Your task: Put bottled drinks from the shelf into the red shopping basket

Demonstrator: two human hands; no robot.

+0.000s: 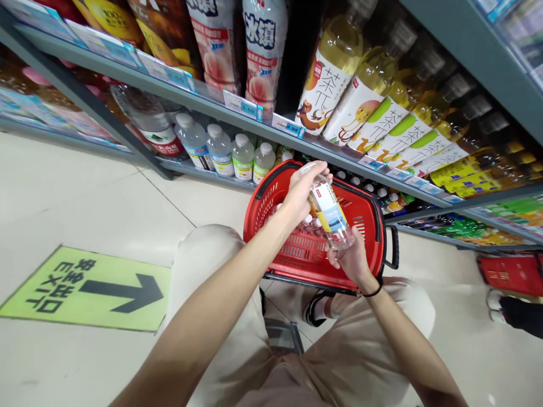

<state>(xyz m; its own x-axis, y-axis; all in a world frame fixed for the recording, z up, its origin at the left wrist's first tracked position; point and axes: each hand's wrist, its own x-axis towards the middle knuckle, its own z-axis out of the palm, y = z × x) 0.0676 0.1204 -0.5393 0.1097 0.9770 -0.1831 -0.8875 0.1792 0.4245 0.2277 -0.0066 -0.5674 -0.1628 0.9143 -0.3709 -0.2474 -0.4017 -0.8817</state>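
Note:
A clear drink bottle with a white, yellow and blue label is held tilted above a red shopping basket. My left hand is closed around its upper end, with the cap hidden under the fingers. At the bottle's base, my right hand supports it with curled fingers; a dark band circles that wrist. Inside the basket, several small clear bottles with white caps lie partly covered by my left arm and the held bottle.
Shelves of drinks run along the far side, with white-labelled tea bottles and peach drink bottles. Lower down stand small white-capped bottles. A green exit sign is on the floor at left. Another person's leg shows at far right.

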